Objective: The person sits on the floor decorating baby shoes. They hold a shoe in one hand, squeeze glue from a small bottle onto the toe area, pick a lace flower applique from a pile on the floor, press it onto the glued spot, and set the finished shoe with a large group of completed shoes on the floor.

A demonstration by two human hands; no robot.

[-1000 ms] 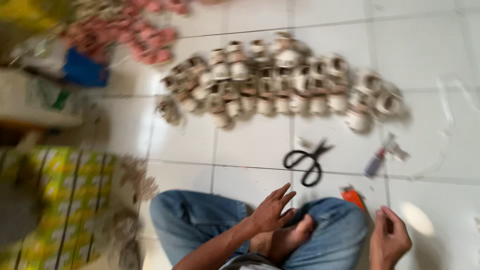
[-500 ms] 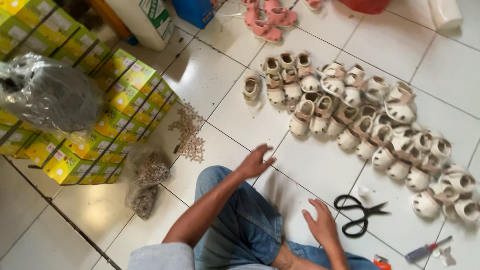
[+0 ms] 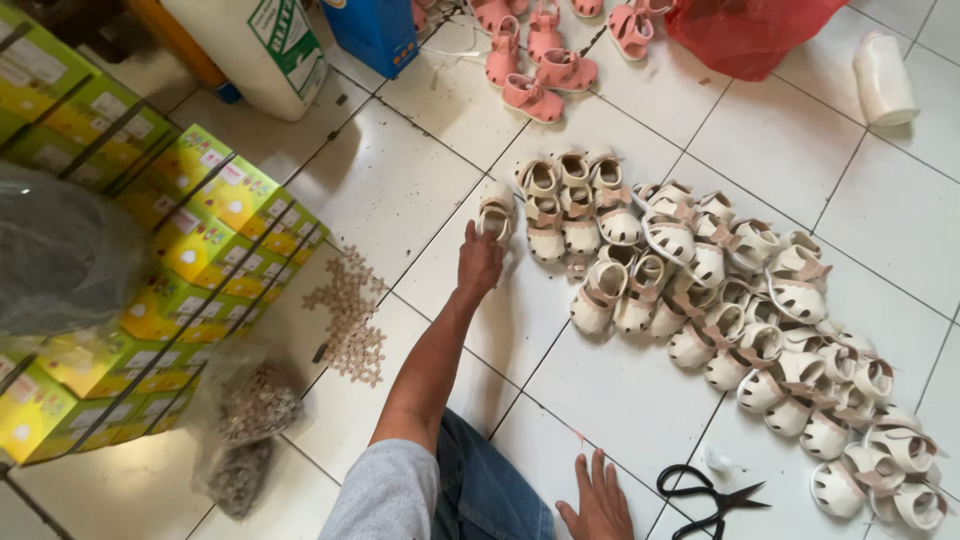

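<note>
My left hand [image 3: 479,260] is stretched forward over the white tiles, its fingers closed on the heel end of a small white sandal [image 3: 496,208]. That sandal lies just left of a long heap of white and beige sandals [image 3: 700,290] running to the lower right. My right hand [image 3: 601,500] rests flat on the floor beside my jeans-clad knee [image 3: 480,490], fingers apart and holding nothing. Black scissors [image 3: 712,496] lie just right of that hand.
Stacked green and yellow boxes [image 3: 200,240] fill the left, with a grey plastic bag [image 3: 60,250] on top. Small beige pieces [image 3: 350,310] and clear bags of parts [image 3: 250,410] lie beside them. Pink sandals [image 3: 545,70], a red bag [image 3: 750,30], a white bottle [image 3: 885,80] and a blue box [image 3: 375,30] sit farther off.
My left hand has reached forward from above my knee to the lone white sandal. My right hand has come down flat on the floor. The view has tilted closer to the heap.
</note>
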